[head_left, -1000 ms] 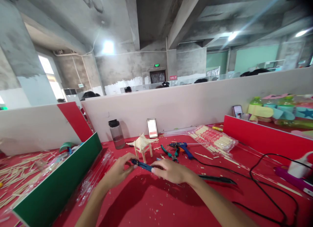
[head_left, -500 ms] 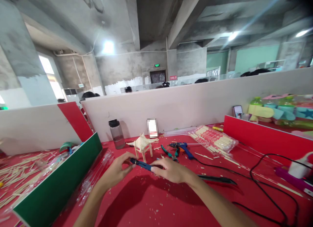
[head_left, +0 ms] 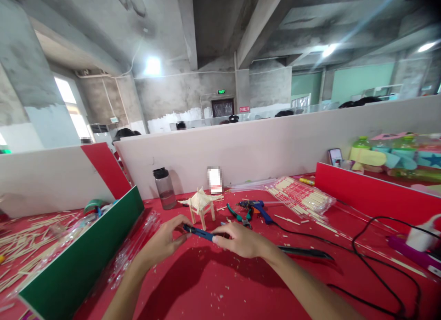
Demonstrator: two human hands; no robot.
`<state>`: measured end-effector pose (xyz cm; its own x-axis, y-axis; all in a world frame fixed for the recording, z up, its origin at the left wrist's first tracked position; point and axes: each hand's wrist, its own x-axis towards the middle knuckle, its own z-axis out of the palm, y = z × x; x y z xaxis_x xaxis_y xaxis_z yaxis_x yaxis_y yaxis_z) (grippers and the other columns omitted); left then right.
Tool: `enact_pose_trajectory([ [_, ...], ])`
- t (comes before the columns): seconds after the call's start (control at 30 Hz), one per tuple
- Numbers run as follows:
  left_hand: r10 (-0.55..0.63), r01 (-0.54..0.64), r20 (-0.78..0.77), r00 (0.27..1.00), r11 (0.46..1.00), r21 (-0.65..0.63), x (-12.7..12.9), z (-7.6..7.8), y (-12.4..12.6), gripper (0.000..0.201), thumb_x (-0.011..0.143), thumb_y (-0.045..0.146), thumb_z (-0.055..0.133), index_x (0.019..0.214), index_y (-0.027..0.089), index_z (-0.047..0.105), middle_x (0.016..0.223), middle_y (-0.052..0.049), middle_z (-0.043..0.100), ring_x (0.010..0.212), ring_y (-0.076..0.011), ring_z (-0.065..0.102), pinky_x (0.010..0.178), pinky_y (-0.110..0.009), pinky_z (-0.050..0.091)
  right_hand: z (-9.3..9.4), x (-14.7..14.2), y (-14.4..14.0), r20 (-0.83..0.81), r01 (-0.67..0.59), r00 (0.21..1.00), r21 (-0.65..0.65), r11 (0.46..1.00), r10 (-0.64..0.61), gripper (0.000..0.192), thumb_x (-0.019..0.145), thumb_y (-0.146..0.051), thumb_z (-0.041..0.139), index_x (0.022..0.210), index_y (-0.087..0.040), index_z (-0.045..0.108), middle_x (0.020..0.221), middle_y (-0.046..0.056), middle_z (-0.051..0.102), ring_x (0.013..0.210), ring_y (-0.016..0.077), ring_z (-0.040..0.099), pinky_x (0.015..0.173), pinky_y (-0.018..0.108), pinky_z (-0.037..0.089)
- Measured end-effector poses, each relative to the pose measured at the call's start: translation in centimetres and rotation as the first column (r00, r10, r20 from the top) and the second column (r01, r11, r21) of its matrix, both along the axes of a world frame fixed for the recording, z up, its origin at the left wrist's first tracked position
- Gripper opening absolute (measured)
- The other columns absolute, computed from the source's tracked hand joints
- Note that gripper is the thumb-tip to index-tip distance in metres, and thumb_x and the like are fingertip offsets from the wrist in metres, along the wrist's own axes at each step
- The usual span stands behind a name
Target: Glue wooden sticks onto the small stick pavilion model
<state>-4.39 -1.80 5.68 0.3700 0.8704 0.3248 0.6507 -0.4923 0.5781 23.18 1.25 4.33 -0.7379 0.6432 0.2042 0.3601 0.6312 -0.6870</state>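
My left hand pinches the dark left end of a slim blue tool, which looks like a utility knife. At its other end, the fingers and thumb of my right hand are closed on the knife. The tool is held roughly level above the red table; whether a blade is out, I cannot make out. Just behind it stands a small pavilion model of pale sticks, with a pointed roof and thin legs. To the right lie green-handled pliers and a blue glue gun.
A dark bottle stands at the back left. Bundled sticks lie at the back right. A long black tool and a black cable are by my right arm. Green and red dividers flank the table.
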Motion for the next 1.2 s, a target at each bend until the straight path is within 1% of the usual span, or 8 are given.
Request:
enact_pose_trajectory([
  [0.13, 0.010, -0.010, -0.005, 1.000, 1.000, 0.016, -0.03, -0.01, 0.09, 0.013, 0.091, 0.030, 0.059, 0.100, 0.022, 0.064, 0.099, -0.006, 0.071, 0.092, -0.0207, 0.067, 0.087, -0.034, 0.054, 0.07, 0.00, -0.05, -0.003, 0.005, 1.000, -0.005, 1.000, -0.005, 0.038, 0.099, -0.044, 0.047, 0.105, -0.017, 0.074, 0.072, 0.000, 0.061, 0.065, 0.0138, 0.048, 0.059, 0.024, 0.029],
  [0.33, 0.013, -0.013, 0.005, 1.000, 0.999, 0.031, -0.12, -0.05, 0.12, 0.013, 0.089, 0.024, 0.059, 0.101, 0.021, 0.064, 0.100, -0.005, 0.071, 0.093, -0.0199, 0.067, 0.086, -0.032, 0.053, 0.03, -0.05, 0.00, -0.023, 0.000, 1.000, 0.009, 1.000, 0.001, 0.038, 0.099, -0.044, 0.047, 0.101, -0.017, 0.073, 0.070, 0.000, 0.058, 0.064, 0.0135, 0.047, 0.058, 0.024, 0.028],
  [0.57, 0.016, -0.016, -0.007, 1.000, 0.999, 0.037, -0.29, -0.07, 0.17, 0.013, 0.089, 0.023, 0.059, 0.101, 0.022, 0.065, 0.100, -0.005, 0.071, 0.092, -0.0196, 0.066, 0.086, -0.031, 0.053, -0.19, -0.14, 0.15, -0.023, 0.000, 1.000, 0.007, 1.000, 0.000, 0.037, 0.098, -0.044, 0.047, 0.087, -0.016, 0.068, 0.066, -0.003, 0.052, 0.060, 0.0110, 0.044, 0.055, 0.024, 0.025],
  [0.7, 0.014, -0.014, 0.009, 1.000, 0.999, 0.033, -0.22, -0.05, 0.20, 0.013, 0.089, 0.024, 0.060, 0.101, 0.022, 0.064, 0.101, -0.005, 0.071, 0.093, -0.0200, 0.066, 0.086, -0.032, 0.053, -0.24, -0.14, 0.16, -0.023, 0.001, 1.000, 0.000, 1.000, -0.001, 0.037, 0.098, -0.045, 0.046, 0.084, -0.016, 0.065, 0.066, -0.003, 0.051, 0.060, 0.0109, 0.044, 0.055, 0.023, 0.025],
  [0.97, 0.013, -0.013, 0.016, 1.000, 0.999, 0.035, -0.31, -0.25, 0.24, 0.013, 0.089, 0.026, 0.061, 0.102, 0.022, 0.063, 0.100, -0.005, 0.071, 0.092, -0.0201, 0.066, 0.087, -0.033, 0.053, -0.28, -0.15, 0.19, -0.031, -0.013, 0.999, -0.007, 1.000, 0.012, 0.036, 0.098, -0.045, 0.046, 0.084, -0.016, 0.064, 0.066, -0.003, 0.049, 0.060, 0.0106, 0.043, 0.055, 0.023, 0.026],
  [1.2, 0.013, -0.013, 0.006, 1.000, 0.999, 0.034, -0.19, -0.08, 0.13, 0.014, 0.091, 0.030, 0.061, 0.101, 0.022, 0.063, 0.101, -0.006, 0.070, 0.093, -0.0206, 0.065, 0.086, -0.034, 0.053, -0.25, -0.16, 0.15, -0.025, -0.005, 1.000, -0.006, 1.000, 0.004, 0.037, 0.099, -0.044, 0.047, 0.085, -0.016, 0.066, 0.066, -0.003, 0.052, 0.060, 0.0106, 0.045, 0.055, 0.023, 0.027],
])
